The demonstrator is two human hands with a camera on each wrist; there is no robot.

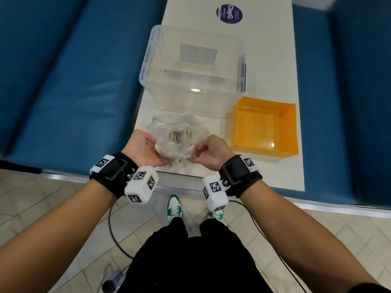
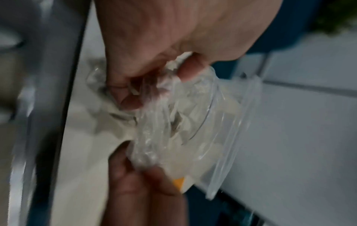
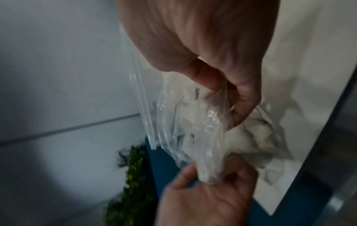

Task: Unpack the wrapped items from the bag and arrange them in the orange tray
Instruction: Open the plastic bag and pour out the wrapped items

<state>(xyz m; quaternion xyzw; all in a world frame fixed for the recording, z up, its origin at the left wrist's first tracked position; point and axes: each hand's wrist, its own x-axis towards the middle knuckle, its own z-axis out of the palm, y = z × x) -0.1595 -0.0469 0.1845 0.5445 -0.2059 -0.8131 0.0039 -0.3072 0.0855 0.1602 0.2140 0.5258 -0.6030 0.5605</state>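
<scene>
— Pinching the near edge of the clear plastic bag [image 1: 176,136] from both sides: the left hand [image 1: 142,148] has thumb and fingers bunched on crumpled film, and the right hand [image 1: 211,154] grips the opposite side the same way.

— What's in it?

— Pale wrapped items [image 1: 177,135], blurred through the plastic. The bag sits at the near end of the white table [image 1: 264,60].

— And the containers?

— The orange tray [image 1: 289,132] stands just right of the bag, nothing visible inside. A clear storage bin [image 1: 148,66] stands behind the bag.

— Hand pose?

— Palms turned toward each other, wrists level, each strapped with a black band.
</scene>
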